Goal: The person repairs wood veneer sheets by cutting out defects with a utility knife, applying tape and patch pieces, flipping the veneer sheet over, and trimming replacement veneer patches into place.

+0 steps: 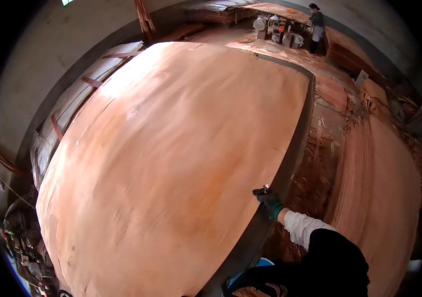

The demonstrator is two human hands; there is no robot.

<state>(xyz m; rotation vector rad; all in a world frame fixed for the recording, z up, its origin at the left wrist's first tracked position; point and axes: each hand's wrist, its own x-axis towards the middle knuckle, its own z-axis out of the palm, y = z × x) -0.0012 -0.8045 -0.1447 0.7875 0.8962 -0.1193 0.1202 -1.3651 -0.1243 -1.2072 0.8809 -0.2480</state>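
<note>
A wide sheet of reddish-brown wood veneer (171,138) lies over a large table with a dark edge (288,173). My right hand (269,200), in a dark glove with a green cuff, is at the sheet's right edge. Its fingers are closed around something small with a whitish tip, too small to name. A light sleeve (302,226) covers the forearm. My left hand is not in view.
Stacked veneer (379,198) stands to the right, with scraps (315,163) on the floor between. Another person (316,27) stands at the back right near a cluttered bench (280,32). Piled items (27,257) lie at the lower left.
</note>
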